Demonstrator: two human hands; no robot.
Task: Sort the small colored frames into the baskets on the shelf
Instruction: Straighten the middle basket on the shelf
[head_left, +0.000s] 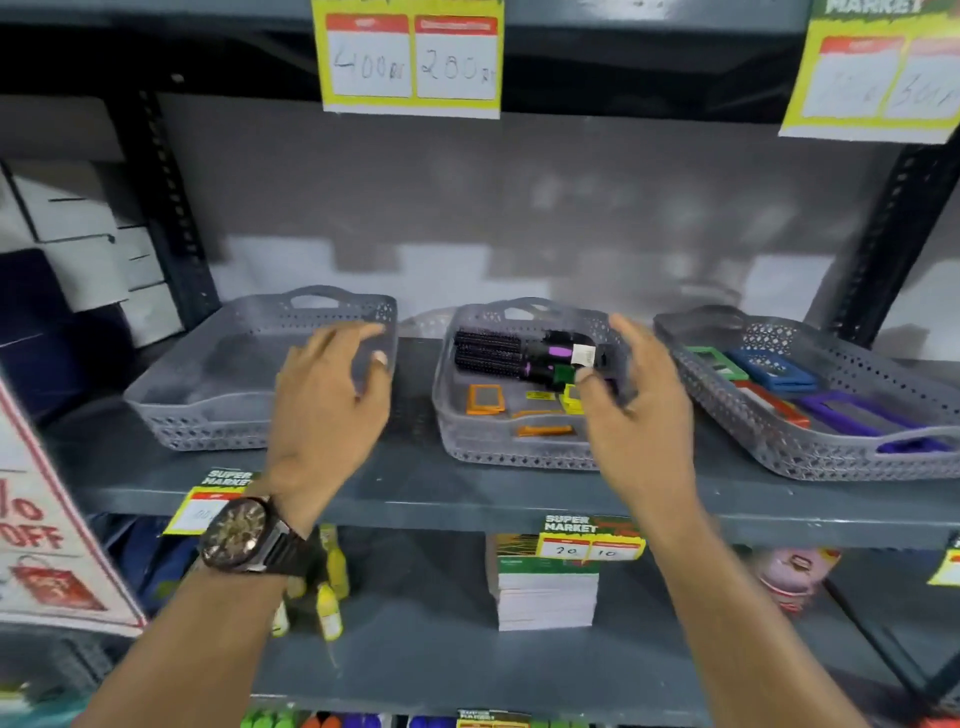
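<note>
Risk as we judge it: reaching into the crowded middle grey perforated plastic basket (467, 436), our right hand (631, 410) could knock the black-and-purple round hairbrushes (498, 353) or pick the wrong small colour. Orange and yellow frames (485, 399) lie there; the left basket (208, 410) looks empty. Right fingers curl loosely, holding nothing clear; left hand (324, 405) spreads open, empty.

A dark grey metal shelf (467, 493) runs across the view, carried by perforated black uprights (166, 208) left and right. Behind it is a dull grey back panel (519, 197) with pale patches showing through. Yellow price cards (410, 57) hang from the shelf above. White boxes (78, 228) are stacked at far left. A lower shelf (441, 649) carries a stack of booklets (545, 597) and small yellow bottles (332, 587).
</note>
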